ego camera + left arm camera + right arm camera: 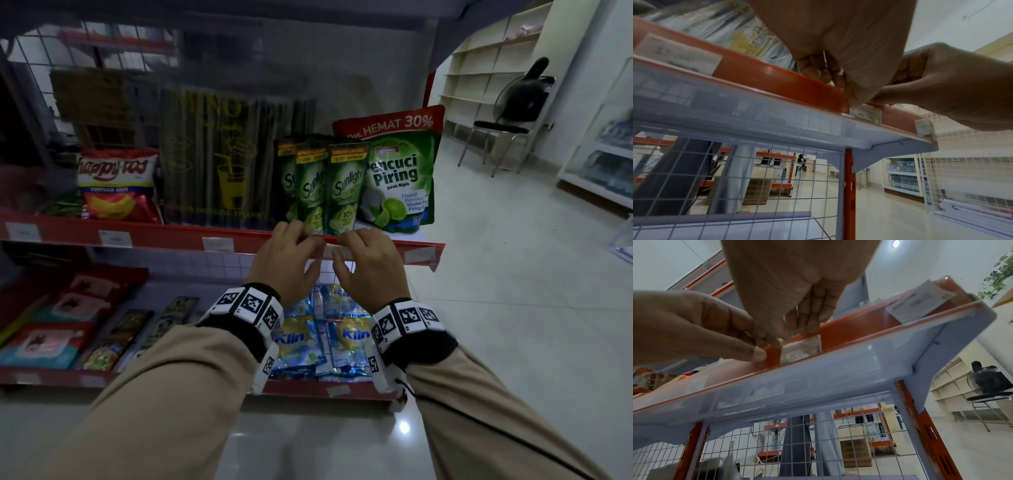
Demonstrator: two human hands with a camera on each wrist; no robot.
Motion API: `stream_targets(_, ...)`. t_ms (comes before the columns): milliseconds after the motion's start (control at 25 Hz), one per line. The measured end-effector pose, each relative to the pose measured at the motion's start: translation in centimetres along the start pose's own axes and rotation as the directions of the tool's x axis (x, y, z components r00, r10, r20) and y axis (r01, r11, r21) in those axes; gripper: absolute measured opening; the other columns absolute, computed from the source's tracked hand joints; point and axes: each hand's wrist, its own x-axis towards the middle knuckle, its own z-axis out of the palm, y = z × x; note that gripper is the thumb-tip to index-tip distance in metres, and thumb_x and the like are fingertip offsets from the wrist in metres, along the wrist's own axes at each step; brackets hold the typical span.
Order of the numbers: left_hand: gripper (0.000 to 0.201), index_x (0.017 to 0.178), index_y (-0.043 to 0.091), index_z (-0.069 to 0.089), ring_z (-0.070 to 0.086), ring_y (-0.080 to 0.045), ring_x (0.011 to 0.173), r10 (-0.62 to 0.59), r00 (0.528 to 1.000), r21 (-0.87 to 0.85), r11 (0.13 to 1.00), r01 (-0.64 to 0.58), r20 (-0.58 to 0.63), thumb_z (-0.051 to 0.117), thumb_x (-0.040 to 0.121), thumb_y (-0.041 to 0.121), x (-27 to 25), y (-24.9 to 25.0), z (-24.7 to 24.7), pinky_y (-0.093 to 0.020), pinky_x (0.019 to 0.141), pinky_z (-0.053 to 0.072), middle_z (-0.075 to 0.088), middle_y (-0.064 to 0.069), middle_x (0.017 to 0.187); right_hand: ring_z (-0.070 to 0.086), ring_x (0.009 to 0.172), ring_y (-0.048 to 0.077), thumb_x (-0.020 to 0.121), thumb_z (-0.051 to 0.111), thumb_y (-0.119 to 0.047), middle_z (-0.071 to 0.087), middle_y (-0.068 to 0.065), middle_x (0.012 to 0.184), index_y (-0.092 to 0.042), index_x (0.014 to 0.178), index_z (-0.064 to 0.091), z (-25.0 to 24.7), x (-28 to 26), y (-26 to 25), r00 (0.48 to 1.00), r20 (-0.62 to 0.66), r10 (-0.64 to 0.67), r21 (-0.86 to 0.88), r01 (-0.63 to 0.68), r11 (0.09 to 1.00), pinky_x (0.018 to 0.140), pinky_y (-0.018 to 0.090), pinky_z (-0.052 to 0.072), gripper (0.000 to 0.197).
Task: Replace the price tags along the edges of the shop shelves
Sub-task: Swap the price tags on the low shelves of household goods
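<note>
A red price strip (pixel 178 236) runs along the front edge of the upper shelf and carries small white price tags. Both hands meet on it below the Sunlight pouches (pixel 342 185). My left hand (pixel 311 251) pinches the strip's edge between thumb and fingers, just left of one price tag (pixel 801 350). My right hand (pixel 342 248) curls over the strip's top; its fingers and thumb pinch that tag's upper edge (pixel 865 113). In the right wrist view the left hand's fingertips (pixel 758 353) press on the strip beside the tag. Most of the tag is hidden by the hands in the head view.
Other tags sit in the strip at the left (pixel 218 244) and at the right end (pixel 419 255). Chips (pixel 116 185) and a pack of straws (pixel 226 164) stand on the shelf. The lower shelf holds Klin sachets (pixel 322 339). Open floor and a chair (pixel 496 133) lie to the right.
</note>
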Motion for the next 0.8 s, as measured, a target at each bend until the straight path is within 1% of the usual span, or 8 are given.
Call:
stream_targets(120,0.025,0.103,0.012,0.067,0.047,-0.026,0.093,-0.04,0.997,-0.098,0.995,0.033,-0.07,0.069,0.079,0.02,-0.1,-0.1,0.7,-0.029,0.071,0.04,0.053,-0.009,0.101,0.057,0.082,0.032,0.082,0.063,-0.023,0.065,0.01,0.086,-0.008,0.094,0.065,0.2,-0.2,-0.6,0.998,0.056,0.028,-0.046,-0.026,0.999,0.071,0.04,0.046,0.019)
stream_targets(200,0.027,0.104,0.011,0.067,0.047,-0.027,0.093,-0.025,0.996,-0.127,0.992,0.013,-0.089,0.069,0.078,0.018,-0.4,-0.4,1.0,-0.032,0.073,0.042,0.053,-0.01,0.1,0.055,0.087,0.032,0.082,0.063,-0.026,0.063,0.01,0.09,-0.009,0.094,0.065,0.3,0.1,-1.0,0.993,0.077,0.087,-0.041,-0.084,0.996,0.074,0.04,0.044,0.021)
stream_targets(400,0.031,0.108,0.01,0.064,0.047,-0.028,0.094,0.034,0.997,-0.129,0.991,-0.044,-0.074,0.07,0.079,0.018,-0.9,-1.0,1.0,-0.035,0.074,0.045,0.051,-0.011,0.1,0.048,0.094,0.03,0.08,0.063,-0.031,0.058,0.01,0.095,-0.011,0.094,0.061,0.0,0.7,-1.5,0.958,0.211,0.195,-0.071,-0.184,0.98,0.079,0.041,0.04,0.024)
stream_targets(520,0.033,0.113,0.012,0.061,0.046,-0.025,0.098,-0.007,0.999,-0.183,0.983,-0.001,-0.044,0.067,0.082,0.021,-0.8,-1.0,0.9,-0.034,0.081,0.044,0.051,-0.007,0.103,0.048,0.09,0.025,0.08,0.066,-0.026,0.062,0.004,0.089,-0.014,0.089,0.061,-0.9,1.9,-1.0,0.935,0.271,0.229,0.053,-0.252,0.966,0.076,0.036,0.041,0.016)
stream_targets(640,0.035,0.118,0.015,0.056,0.044,-0.022,0.102,-0.045,0.999,-0.24,0.97,0.039,-0.02,0.063,0.085,0.024,-0.7,-1.0,0.7,-0.033,0.085,0.042,0.051,-0.004,0.107,0.056,0.076,0.013,0.08,0.072,-0.019,0.064,0.0,0.082,-0.015,0.085,0.068,-2.2,3.2,-0.4,0.878,0.394,0.273,0.213,-0.376,0.902,0.071,0.031,0.047,0.007)
stream_targets(720,0.036,0.122,0.015,0.053,0.043,-0.022,0.102,-0.061,0.998,-0.263,0.963,0.059,0.001,0.059,0.089,0.029,-0.4,-1.1,0.5,-0.034,0.085,0.042,0.051,-0.003,0.107,0.058,0.07,0.006,0.081,0.072,-0.014,0.064,-0.003,0.08,-0.014,0.085,0.068,-2.9,3.5,-0.4,0.876,0.36,0.32,0.339,-0.442,0.83,0.066,0.023,0.05,0.005)
stream_targets(760,0.038,0.124,0.014,0.051,0.043,-0.022,0.102,-0.076,0.997,-0.273,0.959,0.077,0.014,0.056,0.091,0.033,-0.3,-1.1,0.5,-0.035,0.085,0.042,0.051,-0.003,0.108,0.061,0.073,0.007,0.082,0.071,-0.011,0.066,-0.003,0.081,-0.012,0.087,0.068,-3.1,3.6,-0.5,0.879,0.325,0.349,0.427,-0.466,0.775,0.068,0.02,0.052,0.006)
stream_targets(800,0.04,0.126,0.014,0.05,0.043,-0.021,0.102,-0.094,0.995,-0.286,0.954,0.096,0.02,0.052,0.093,0.037,-0.2,-1.1,0.4,-0.035,0.084,0.042,0.052,-0.003,0.108,0.065,0.077,0.011,0.083,0.07,-0.007,0.068,0.001,0.083,-0.008,0.09,0.067,-3.2,3.6,-0.8,0.876,0.295,0.382,0.521,-0.483,0.704,0.072,0.021,0.054,0.008)
